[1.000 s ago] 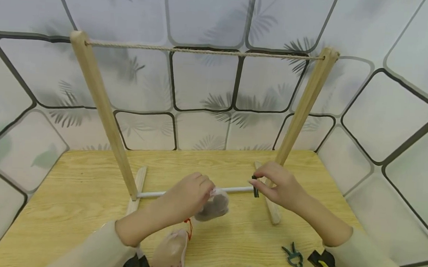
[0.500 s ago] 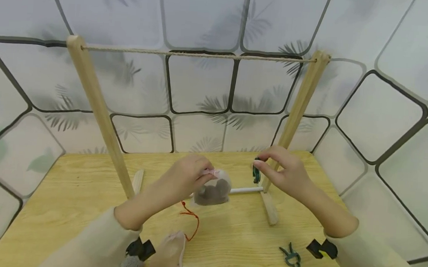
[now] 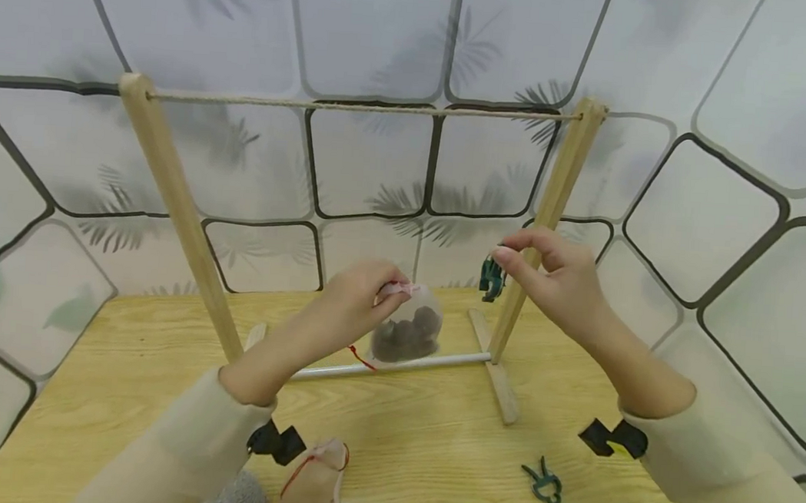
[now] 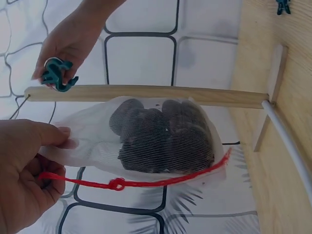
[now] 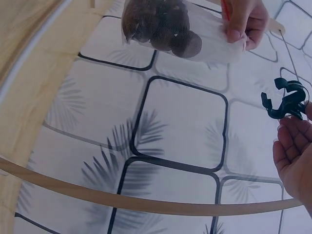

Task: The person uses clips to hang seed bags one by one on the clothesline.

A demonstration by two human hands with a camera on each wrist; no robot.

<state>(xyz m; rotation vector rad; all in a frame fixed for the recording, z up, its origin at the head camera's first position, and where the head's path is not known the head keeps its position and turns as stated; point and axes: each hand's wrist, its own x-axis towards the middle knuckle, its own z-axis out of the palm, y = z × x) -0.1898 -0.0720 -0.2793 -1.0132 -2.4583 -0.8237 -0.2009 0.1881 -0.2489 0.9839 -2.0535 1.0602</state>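
Note:
My left hand [image 3: 355, 298] pinches the gathered top of a white mesh drawstring bag [image 3: 408, 332], which hangs above the table in front of the wooden frame. Dark, roundish lumps [image 4: 165, 141] show through the mesh; their kind cannot be made out. A knotted red cord [image 4: 146, 184] runs from the same fingers along the bag. To the right of the bag, my right hand [image 3: 556, 284] pinches a dark green plastic clip [image 3: 491, 280] between thumb and fingertips. In the right wrist view, the clip's hooked ends [image 5: 285, 100] point away from the palm. Bag and clip are apart.
A rope [image 3: 363, 108] is strung between two wooden posts [image 3: 180, 215], joined low down by a white bar [image 3: 455, 359]. Near the front lie two green clips [image 3: 543, 482], another bag [image 3: 312, 488] with reddish contents, and a grey fuzzy item [image 3: 239, 495].
Both hands have risen from near the white bar, lifting the mesh bag and the clip. The red cord has swung, and the bag on the table is more exposed.

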